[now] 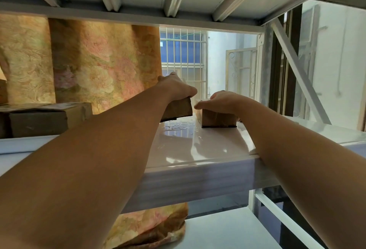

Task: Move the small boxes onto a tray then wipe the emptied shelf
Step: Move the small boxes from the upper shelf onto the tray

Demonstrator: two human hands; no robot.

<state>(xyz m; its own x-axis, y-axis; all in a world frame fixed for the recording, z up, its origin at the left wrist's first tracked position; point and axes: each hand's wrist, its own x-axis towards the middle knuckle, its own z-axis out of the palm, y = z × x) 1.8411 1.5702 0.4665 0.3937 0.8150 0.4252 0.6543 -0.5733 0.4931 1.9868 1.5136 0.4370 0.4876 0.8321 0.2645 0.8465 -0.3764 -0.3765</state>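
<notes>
Two small brown cardboard boxes were seen at the far part of a glossy white shelf (pixel 198 149), just beside each other with a narrow gap between. The first small box (pixel 181 108) was gripped from above by the left hand (pixel 176 86), whose fingers were curled over its top, and it was held tilted; whether its bottom touched the shelf could not be told. The second small box (pixel 217 119) stood flat on the shelf and was held by the right hand (pixel 219 100), which was laid over its top, with the thumb stretched along the near edge and the fingers bent over the far side. Both boxes were closed, so nothing inside could be seen, and no writing on them could be read. Further left on the same shelf a larger closed carton (pixel 39 120) was placed; a pale label on its top was too blurred to be read. Behind it a flowered curtain (pixel 99 60) was hung.
</notes>
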